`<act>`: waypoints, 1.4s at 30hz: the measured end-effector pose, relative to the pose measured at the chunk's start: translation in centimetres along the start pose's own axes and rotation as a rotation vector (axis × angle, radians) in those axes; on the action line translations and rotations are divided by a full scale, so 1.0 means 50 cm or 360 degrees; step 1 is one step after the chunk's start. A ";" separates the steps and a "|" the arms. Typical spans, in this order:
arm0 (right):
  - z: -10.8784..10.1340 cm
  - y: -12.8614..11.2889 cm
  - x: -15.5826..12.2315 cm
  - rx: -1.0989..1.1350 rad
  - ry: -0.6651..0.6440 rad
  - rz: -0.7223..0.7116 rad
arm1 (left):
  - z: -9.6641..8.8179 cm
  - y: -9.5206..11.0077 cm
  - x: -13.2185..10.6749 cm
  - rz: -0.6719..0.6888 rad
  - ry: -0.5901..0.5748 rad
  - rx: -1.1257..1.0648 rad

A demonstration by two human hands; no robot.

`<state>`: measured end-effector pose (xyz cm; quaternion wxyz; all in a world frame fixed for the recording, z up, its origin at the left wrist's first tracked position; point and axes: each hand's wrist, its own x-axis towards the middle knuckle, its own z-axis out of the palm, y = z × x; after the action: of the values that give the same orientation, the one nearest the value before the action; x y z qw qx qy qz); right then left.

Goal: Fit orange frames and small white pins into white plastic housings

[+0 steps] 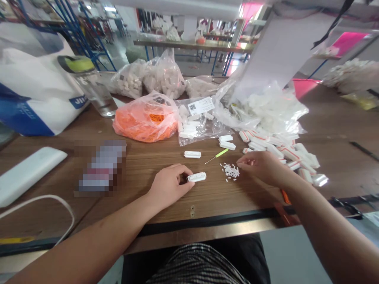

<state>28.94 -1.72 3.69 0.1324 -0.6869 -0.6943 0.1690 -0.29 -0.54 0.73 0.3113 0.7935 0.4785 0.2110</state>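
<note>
My left hand (170, 185) grips a small white plastic housing (196, 177) by its left end, just above the brown table. Beside a scattered heap of tiny white plastic pieces (231, 171) is my right hand (262, 167), its thumb and fingertips drawn together at the heap's right edge. Whether a piece is pinched there is too small to see. Another white housing (192, 154) lies beyond my left hand. A thin tool with a yellow-green handle (221, 153) rests between the two, its metal tip pointing left. Two more white housings (227, 142) lie behind the tool.
White housings with orange strips (284, 152) are piled at right. Behind stand an orange-filled bag (148, 118), clear plastic bags (257, 106) and a water bottle (96, 90). A blurred-out phone-like object (102, 167) and a white power bank-like block (32, 171) with a cable lie left.
</note>
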 end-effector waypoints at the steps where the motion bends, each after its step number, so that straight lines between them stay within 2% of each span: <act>1: -0.005 0.013 0.000 0.0014 -0.0063 0.0050 | 0.000 -0.001 0.000 0.0008 0.0003 0.0007; 4: -0.004 0.029 -0.005 0.0097 -0.0169 0.0022 | 0.001 -0.002 0.000 0.0020 0.0009 0.0023; 8: 0.009 0.025 -0.008 0.0015 -0.0206 -0.0076 | -0.001 -0.001 0.001 0.0031 0.0007 0.0030; 15: 0.018 0.035 0.010 -0.0077 -0.0118 0.0159 | -0.004 0.001 0.000 0.0052 -0.0006 0.0043; 20: 0.007 0.040 0.018 0.0001 -0.0165 0.0253 | -0.003 -0.002 0.001 0.0040 -0.0012 0.0042; 24: 0.002 0.053 0.016 0.0052 -0.0080 0.0041 | -0.001 -0.005 0.001 0.0039 -0.0008 0.0049; 27: 0.003 0.063 0.015 0.0041 -0.0118 -0.0100 | -0.001 -0.003 0.000 0.0033 -0.0014 0.0046; 33: -0.006 0.049 0.014 -0.0284 -0.0162 -0.0188 | -0.003 0.001 0.001 -0.0002 -0.0017 0.0020; 36: -0.013 0.035 0.014 -0.0426 -0.0162 -0.0141 | -0.001 0.002 0.002 -0.0015 -0.0018 0.0010; 39: -0.012 0.012 0.011 -0.0234 -0.0097 -0.0063 | 0.000 0.004 0.001 -0.0023 -0.0011 -0.0009; 42: 0.006 -0.035 0.003 0.0263 -0.0013 -0.0168 | 0.000 0.006 0.000 -0.0007 -0.0007 -0.0012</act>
<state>27.22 -1.58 4.12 0.1945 -0.6353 -0.7138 0.2214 -0.09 -0.64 0.95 0.3159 0.7917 0.4787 0.2105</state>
